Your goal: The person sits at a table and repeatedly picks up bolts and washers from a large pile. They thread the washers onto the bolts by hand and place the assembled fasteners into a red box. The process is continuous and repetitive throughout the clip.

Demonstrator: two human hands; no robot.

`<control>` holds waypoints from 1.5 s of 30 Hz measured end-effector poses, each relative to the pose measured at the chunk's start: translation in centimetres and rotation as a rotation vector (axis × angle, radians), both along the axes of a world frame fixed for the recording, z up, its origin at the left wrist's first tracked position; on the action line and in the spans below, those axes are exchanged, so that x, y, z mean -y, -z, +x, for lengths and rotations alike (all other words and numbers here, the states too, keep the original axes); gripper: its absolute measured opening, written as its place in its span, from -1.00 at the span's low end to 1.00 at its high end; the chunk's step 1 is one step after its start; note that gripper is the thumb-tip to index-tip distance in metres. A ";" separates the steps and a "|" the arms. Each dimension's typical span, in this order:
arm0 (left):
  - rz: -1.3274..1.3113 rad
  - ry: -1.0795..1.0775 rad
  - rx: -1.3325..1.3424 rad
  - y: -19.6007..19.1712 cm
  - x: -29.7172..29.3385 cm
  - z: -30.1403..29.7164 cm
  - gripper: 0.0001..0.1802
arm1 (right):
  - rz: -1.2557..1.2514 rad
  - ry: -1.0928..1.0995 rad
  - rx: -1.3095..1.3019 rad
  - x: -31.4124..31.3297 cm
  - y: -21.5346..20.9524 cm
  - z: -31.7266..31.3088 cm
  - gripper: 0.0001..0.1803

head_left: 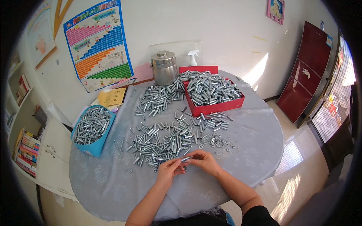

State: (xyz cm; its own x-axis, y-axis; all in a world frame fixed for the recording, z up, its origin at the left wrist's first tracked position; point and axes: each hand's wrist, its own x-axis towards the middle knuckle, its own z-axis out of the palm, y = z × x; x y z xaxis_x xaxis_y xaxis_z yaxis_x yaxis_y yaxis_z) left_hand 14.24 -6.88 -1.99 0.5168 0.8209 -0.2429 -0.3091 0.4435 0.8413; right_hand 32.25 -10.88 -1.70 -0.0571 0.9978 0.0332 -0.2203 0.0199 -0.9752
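Near the front of the table, my left hand (169, 171) and my right hand (203, 162) meet around a small silver expansion bolt (185, 159). Both hands pinch it between thumb and fingers, the left at one end and the right at the other. Just beyond my fingers spreads a loose pile of metal bolts and sleeves (166, 141). To the right of that pile lie scattered nuts and washers (217, 141). Fine detail of the held bolt is partly covered by my fingertips.
A red box (220, 109) heaped with metal anchors stands at the back, beside a steel pot (164, 69) and a white spray bottle (193, 58). On the left sits a blue bin (94, 148) full of bolts. A grey cloth (241, 158) covers the round-edged table.
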 end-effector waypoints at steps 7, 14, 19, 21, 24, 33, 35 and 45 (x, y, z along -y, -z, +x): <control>-0.054 -0.101 0.142 0.6 -0.7 -0.5 -0.83 | 0.341 0.772 1.103 -0.9 -0.1 5.4 -0.72; -0.059 -0.094 0.141 1.1 -0.4 -1.0 -0.82 | 0.300 0.683 1.354 -1.3 0.8 6.2 -0.81; -0.045 -0.081 0.137 0.6 0.0 -1.3 -0.81 | 0.291 0.647 1.354 -1.5 1.0 6.0 -0.88; -0.039 -0.074 0.128 0.4 0.1 -1.3 -0.80 | 0.323 0.647 1.368 -1.2 0.5 5.8 -0.87; -0.038 -0.066 0.114 0.5 0.1 -1.2 -0.79 | 0.364 0.663 1.150 -1.0 0.2 5.2 -0.86; -0.065 -0.024 0.085 0.8 0.6 -0.8 -0.80 | -0.100 0.250 0.166 -0.2 -0.1 0.5 -0.81; -0.069 -0.013 0.089 0.8 0.7 -0.7 -0.80 | -0.110 0.213 0.166 -0.2 0.0 0.3 -0.80; -0.144 0.037 0.163 1.1 0.7 -0.9 -0.81 | 0.032 0.154 0.273 -0.3 0.4 -0.6 -0.74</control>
